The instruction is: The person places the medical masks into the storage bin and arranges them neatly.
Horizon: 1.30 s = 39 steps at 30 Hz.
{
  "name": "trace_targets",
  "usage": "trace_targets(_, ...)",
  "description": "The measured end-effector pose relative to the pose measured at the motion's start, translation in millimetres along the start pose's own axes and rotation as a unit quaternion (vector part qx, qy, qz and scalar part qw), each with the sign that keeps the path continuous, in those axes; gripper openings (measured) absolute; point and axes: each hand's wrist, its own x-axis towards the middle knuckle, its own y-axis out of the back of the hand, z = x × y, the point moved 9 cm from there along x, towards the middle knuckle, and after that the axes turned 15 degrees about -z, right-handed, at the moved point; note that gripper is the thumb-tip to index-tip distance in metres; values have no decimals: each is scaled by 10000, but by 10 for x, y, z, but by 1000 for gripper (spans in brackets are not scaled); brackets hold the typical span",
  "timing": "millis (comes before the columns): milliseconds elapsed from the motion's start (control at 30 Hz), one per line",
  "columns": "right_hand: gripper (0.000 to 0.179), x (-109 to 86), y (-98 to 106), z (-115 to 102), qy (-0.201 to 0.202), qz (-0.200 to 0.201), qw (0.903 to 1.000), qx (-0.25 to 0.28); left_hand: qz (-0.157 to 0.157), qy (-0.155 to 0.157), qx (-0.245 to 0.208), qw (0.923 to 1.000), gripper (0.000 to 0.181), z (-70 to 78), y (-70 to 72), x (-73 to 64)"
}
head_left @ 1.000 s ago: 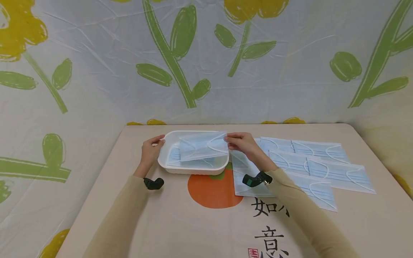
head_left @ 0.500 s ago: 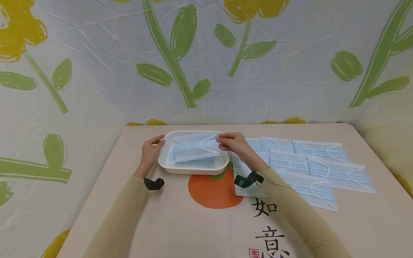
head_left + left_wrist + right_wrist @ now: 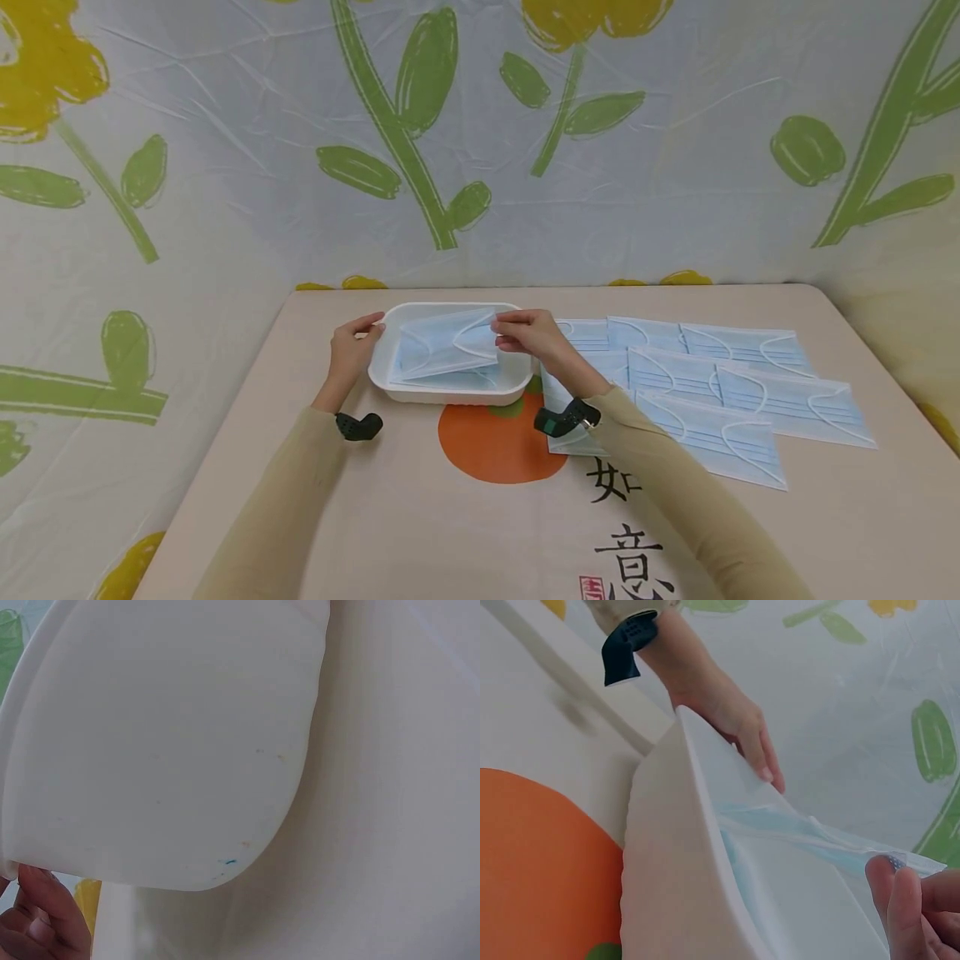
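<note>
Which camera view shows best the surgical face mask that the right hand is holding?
The head view, because most of the surgical face mask is seen broadside; the right hand partly covers one end. The right wrist view shows it almost edge-on. The left wrist view shows no recognisable part, mainly the outside of the white tray.

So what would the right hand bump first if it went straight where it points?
Beyond the mask it pinches, the right hand points across the white tray, so probably the tray's left rim, where the left hand grips. Its height is unclear, so it might pass above.
</note>
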Motion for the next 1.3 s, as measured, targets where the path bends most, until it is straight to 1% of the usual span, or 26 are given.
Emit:
trace_targets(167,39,28,-31,15,-52,20,10000,5,-12,-51,19,10000,33,6,0,6)
trace_targets(367,38,68,-50,38,-11,62,9998,196,-13,-37,20,10000,32,-6,3,13)
trace_targets(500,37,68,-74,40,-4,65,9998,213,-22,-3,51,10000,32,-6,1,11)
trace_targets(667,37,73,-97,39,-30,54,9999,93,-32,69,42,10000,32,-4,-4,5)
trace_targets(1033,36,99,-123,38,-65,48,9997,-209,-14,34,59,10000,32,14,-1,1)
trace_targets(1300,35,84,-161,-1,93,-56,9994,-343,53,-28,73,10000,31,25,4,2)
